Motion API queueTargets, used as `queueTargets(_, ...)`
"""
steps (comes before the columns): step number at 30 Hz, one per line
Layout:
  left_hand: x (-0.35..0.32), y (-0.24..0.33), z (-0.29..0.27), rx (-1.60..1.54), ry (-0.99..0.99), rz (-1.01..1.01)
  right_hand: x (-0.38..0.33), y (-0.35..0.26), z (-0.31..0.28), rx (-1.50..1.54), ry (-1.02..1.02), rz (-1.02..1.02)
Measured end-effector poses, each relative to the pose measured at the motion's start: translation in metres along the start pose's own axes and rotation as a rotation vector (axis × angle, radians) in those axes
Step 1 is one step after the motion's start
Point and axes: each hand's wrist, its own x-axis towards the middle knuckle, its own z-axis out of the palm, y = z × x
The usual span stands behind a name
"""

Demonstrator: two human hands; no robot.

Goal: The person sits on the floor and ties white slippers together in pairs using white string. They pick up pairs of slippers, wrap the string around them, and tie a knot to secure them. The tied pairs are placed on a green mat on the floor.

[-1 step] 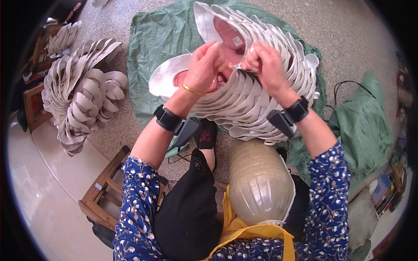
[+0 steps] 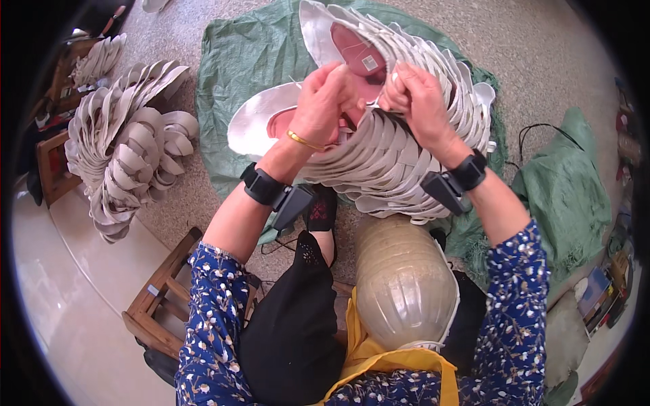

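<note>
Two long stacks of nested off-white pieces that look like shoe uppers lie ahead of me. The far stack (image 2: 460,101) and the near stack (image 2: 389,159) run side by side, their pink-lined ends toward the left. My left hand (image 2: 328,98) is over the left end of the near stack, its fingers closed in a pinch. Beside it my right hand (image 2: 414,98) is closed too, over the far stack's lower edge. The hands are apart, with a little white showing between them. Whatever the fingers grip is hidden or too thin to make out.
A green woven sheet (image 2: 233,88) lies under the stacks. More nested pieces (image 2: 135,145) stand at left, near a wooden stool frame (image 2: 159,304). A clear ribbed plastic container (image 2: 406,284) is between my legs. At right lies a crumpled green sack (image 2: 569,189).
My right hand and forearm have shifted slightly to the right. My left hand has risen a little, and the left end of the near stack has edged left.
</note>
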Motion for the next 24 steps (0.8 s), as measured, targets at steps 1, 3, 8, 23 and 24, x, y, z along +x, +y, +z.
queueTargets(1,-0.002,0.007,0.015,0.055,-0.006,0.008,-0.005,-0.011,0.003,-0.064,-0.023,-0.004)
queueTargets(3,-0.007,0.014,0.033,0.126,0.064,0.033,-0.016,-0.028,0.008,-0.189,-0.070,-0.009)
queueTargets(8,-0.014,0.021,0.031,0.318,0.102,0.016,-0.035,-0.038,0.003,-0.637,-0.063,-0.111)
queueTargets(23,-0.021,0.019,-0.030,1.053,0.087,0.064,-0.035,-0.020,-0.019,-1.250,-0.081,-0.401)
queueTargets(24,-0.024,0.018,-0.032,1.138,0.048,0.087,-0.037,-0.020,-0.014,-1.270,-0.089,-0.272)
